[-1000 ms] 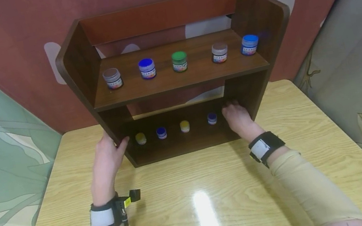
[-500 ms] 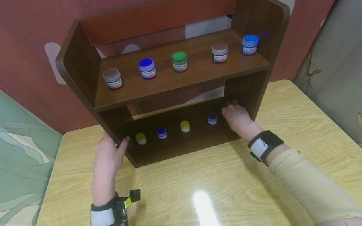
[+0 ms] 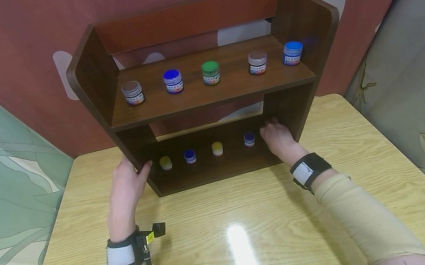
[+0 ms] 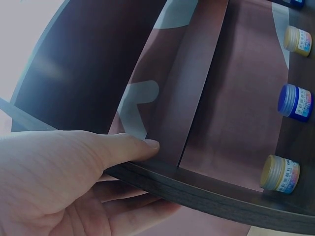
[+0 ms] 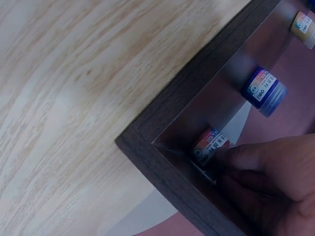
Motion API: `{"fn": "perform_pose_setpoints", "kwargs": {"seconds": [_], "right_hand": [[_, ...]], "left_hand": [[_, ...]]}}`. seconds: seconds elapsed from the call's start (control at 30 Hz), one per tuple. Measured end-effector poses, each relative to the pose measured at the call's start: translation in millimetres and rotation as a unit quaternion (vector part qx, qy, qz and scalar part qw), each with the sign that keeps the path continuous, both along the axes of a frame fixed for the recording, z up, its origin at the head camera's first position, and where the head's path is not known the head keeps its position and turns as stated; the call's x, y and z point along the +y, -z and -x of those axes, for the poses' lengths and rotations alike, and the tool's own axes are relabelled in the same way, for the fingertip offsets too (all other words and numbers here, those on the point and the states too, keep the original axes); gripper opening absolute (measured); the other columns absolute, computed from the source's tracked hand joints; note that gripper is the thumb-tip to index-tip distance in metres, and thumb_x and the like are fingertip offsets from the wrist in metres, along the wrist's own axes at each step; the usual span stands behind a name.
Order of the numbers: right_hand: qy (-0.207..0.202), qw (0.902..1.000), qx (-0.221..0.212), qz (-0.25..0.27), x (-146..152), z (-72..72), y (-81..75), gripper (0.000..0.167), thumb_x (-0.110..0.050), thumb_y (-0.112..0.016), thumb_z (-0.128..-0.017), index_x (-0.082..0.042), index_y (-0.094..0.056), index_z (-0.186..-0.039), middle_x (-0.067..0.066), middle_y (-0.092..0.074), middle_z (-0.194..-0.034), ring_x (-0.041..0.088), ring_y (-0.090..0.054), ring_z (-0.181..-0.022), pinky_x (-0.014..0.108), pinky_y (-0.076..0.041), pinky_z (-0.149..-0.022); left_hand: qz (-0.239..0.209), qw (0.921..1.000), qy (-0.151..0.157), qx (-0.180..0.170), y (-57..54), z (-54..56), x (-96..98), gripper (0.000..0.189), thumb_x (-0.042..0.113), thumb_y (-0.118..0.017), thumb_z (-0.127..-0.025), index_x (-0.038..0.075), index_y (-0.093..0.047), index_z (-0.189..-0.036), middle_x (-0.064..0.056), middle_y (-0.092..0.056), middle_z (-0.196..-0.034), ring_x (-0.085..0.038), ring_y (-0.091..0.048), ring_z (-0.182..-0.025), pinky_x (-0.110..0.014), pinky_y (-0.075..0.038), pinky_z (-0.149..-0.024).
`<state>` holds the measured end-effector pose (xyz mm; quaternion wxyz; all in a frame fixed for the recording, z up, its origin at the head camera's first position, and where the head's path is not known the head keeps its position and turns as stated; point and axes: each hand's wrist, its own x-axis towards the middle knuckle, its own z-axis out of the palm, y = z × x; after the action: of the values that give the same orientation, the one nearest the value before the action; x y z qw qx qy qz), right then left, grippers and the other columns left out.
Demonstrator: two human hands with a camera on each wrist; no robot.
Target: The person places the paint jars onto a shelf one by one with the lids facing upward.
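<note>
A dark brown two-tier wooden shelf [image 3: 198, 101] stands on the table. My left hand [image 3: 122, 191] grips its left side panel [image 4: 206, 189], thumb on the inner face and fingers outside. Reaching into the lower tier's right corner, my right hand [image 3: 280, 142] pinches a small paint jar [image 5: 209, 145] with a red-and-white label; the hand hides this jar in the head view. Left of it along the lower tier sit a dark blue jar [image 3: 249, 139], a yellow jar [image 3: 217, 148], another blue jar [image 3: 190, 156] and a second yellow jar [image 3: 165, 163].
Spaced along the upper tier are a brown-lidded jar [image 3: 133, 93], a blue jar [image 3: 173, 81], a green jar [image 3: 211, 72], a grey-brown-lidded jar [image 3: 257, 62] and a lighter blue jar [image 3: 292, 53]. The pale wood table [image 3: 199, 248] extends in front; patterned cloth [image 3: 25, 89] hangs behind.
</note>
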<state>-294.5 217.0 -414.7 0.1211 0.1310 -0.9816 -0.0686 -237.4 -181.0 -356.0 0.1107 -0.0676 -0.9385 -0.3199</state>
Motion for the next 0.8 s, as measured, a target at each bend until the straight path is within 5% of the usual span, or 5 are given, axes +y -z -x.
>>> {"fn": "perform_pose_setpoints", "kwargs": {"seconds": [0.37, 0.57, 0.8], "right_hand": [[0.000, 0.9997, 0.024, -0.002, 0, -6.3, -1.6, 0.014, 0.010, -0.065, -0.079, 0.003, -0.064, -0.091, 0.022, -0.064, -0.099, 0.039, -0.061, -0.098, 0.044, -0.062, -0.069], [0.002, 0.9987, 0.033, 0.038, -3, -13.3, -8.3, 0.024, 0.010, -0.064, -0.081, 0.004, -0.064, -0.103, 0.024, -0.064, -0.105, 0.041, -0.061, -0.101, 0.048, -0.061, -0.072], [0.005, 0.9947, 0.044, 0.093, -3, -27.2, -15.3, 0.021, -0.011, -0.073, -0.086, 0.002, -0.064, -0.101, 0.022, -0.065, -0.102, 0.040, -0.061, -0.099, 0.050, -0.061, -0.067]], "left_hand": [[-0.006, 0.9999, 0.004, 0.013, 1.2, -0.6, 1.3, 0.045, 0.015, -0.063, -0.098, -0.003, -0.044, -0.135, -0.030, -0.063, -0.124, -0.045, -0.067, -0.106, -0.057, -0.057, -0.087], [-0.009, 0.9997, 0.005, 0.021, 0.4, -0.8, 1.4, 0.042, 0.014, -0.062, -0.098, -0.004, -0.046, -0.132, -0.031, -0.064, -0.122, -0.046, -0.067, -0.106, -0.057, -0.057, -0.085], [-0.010, 0.9996, 0.001, 0.028, 0.4, -2.0, 2.1, 0.040, 0.014, -0.062, -0.098, -0.004, -0.047, -0.130, -0.030, -0.065, -0.120, -0.045, -0.068, -0.103, -0.056, -0.058, -0.083]]}}
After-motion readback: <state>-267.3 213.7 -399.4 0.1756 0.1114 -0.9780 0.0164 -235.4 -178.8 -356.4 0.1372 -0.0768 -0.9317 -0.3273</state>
